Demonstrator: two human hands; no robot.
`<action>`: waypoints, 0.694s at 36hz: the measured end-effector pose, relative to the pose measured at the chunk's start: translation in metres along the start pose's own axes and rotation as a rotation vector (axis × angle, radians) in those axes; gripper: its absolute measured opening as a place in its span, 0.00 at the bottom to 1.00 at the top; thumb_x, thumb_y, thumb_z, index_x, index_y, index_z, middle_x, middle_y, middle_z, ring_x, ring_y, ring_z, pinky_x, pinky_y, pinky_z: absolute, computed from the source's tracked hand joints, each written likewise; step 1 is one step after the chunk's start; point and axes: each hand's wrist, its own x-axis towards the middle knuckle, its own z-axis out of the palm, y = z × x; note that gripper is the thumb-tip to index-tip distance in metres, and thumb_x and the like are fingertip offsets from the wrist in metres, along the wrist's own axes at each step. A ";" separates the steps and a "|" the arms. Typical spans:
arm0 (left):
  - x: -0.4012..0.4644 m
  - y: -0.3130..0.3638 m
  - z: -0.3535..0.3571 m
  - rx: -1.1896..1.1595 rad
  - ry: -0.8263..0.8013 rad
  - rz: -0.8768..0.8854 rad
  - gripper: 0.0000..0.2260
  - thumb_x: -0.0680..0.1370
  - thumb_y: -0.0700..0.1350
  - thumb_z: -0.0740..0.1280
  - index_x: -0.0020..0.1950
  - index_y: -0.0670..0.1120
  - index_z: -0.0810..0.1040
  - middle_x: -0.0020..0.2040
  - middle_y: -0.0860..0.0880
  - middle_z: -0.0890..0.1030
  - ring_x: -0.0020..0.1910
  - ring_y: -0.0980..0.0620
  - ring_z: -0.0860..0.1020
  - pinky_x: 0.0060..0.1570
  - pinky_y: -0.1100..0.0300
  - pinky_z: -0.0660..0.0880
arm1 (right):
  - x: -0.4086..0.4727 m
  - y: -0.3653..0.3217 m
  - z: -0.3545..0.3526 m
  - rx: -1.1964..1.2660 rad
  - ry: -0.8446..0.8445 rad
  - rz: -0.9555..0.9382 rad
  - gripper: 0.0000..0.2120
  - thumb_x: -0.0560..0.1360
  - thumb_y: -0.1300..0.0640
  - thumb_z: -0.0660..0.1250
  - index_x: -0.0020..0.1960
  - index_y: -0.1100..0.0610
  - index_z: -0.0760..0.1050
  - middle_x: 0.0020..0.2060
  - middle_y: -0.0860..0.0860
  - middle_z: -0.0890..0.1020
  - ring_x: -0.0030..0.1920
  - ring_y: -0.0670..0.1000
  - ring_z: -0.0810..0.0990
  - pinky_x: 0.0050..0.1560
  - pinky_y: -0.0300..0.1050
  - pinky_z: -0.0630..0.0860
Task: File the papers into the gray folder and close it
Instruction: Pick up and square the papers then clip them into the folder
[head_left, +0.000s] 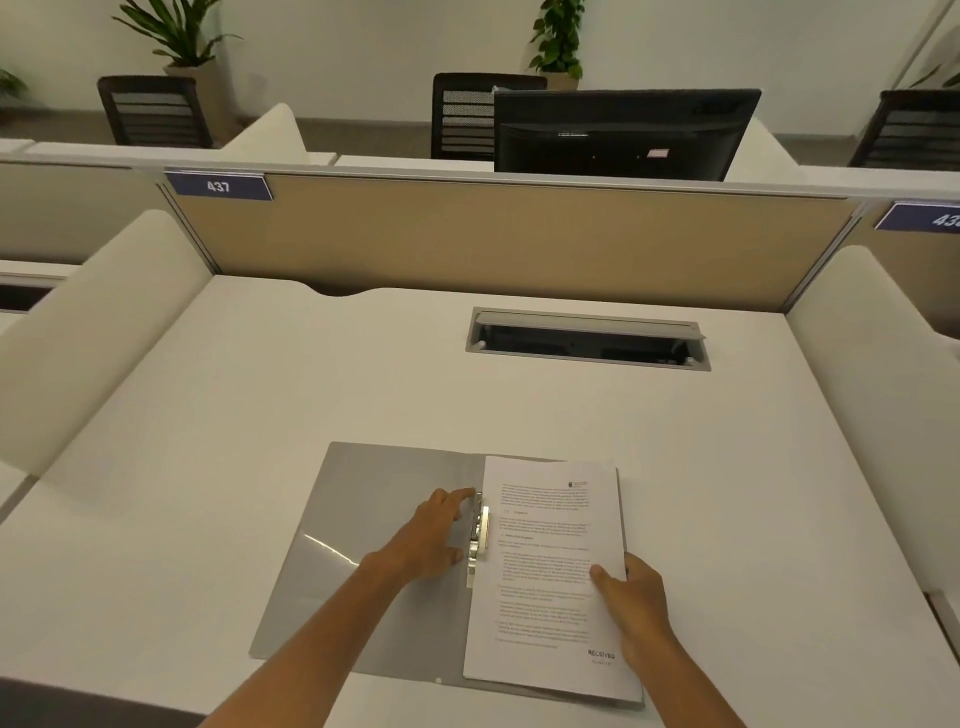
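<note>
The gray folder (358, 561) lies open on the white desk near the front edge. A stack of printed papers (545, 566) rests on its right half, stamped "RECEIVED" at the bottom. A metal clip (479, 535) runs along the spine, at the papers' left edge. My left hand (434, 540) lies on the left cover with its fingertips touching the clip's upper end. My right hand (631, 603) grips the papers' right edge, thumb on top of the sheet.
The white desk (260, 405) has an open cable tray (587, 340) at the back right. A tan partition (493, 239) closes the far side, cream dividers (88, 332) stand left and right. A black monitor (623, 132) sits beyond the partition.
</note>
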 end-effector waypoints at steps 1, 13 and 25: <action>0.000 0.000 0.000 0.012 0.000 0.006 0.41 0.76 0.41 0.77 0.82 0.57 0.59 0.68 0.49 0.70 0.59 0.50 0.74 0.66 0.49 0.79 | 0.000 0.000 0.000 0.000 -0.001 0.000 0.14 0.79 0.61 0.70 0.65 0.58 0.79 0.53 0.52 0.85 0.48 0.52 0.84 0.41 0.43 0.81; -0.001 0.001 -0.002 0.035 -0.010 0.046 0.43 0.76 0.41 0.77 0.83 0.58 0.56 0.68 0.47 0.70 0.63 0.47 0.75 0.65 0.48 0.80 | -0.001 -0.001 0.003 -0.036 0.010 -0.024 0.14 0.79 0.62 0.69 0.65 0.58 0.78 0.55 0.54 0.85 0.51 0.54 0.84 0.49 0.48 0.81; -0.014 0.003 -0.002 -0.146 0.094 0.080 0.32 0.78 0.52 0.75 0.75 0.67 0.63 0.66 0.52 0.73 0.50 0.53 0.81 0.57 0.58 0.82 | -0.013 -0.002 0.008 -0.153 0.085 -0.145 0.19 0.80 0.57 0.69 0.69 0.52 0.71 0.60 0.52 0.81 0.53 0.54 0.80 0.46 0.45 0.80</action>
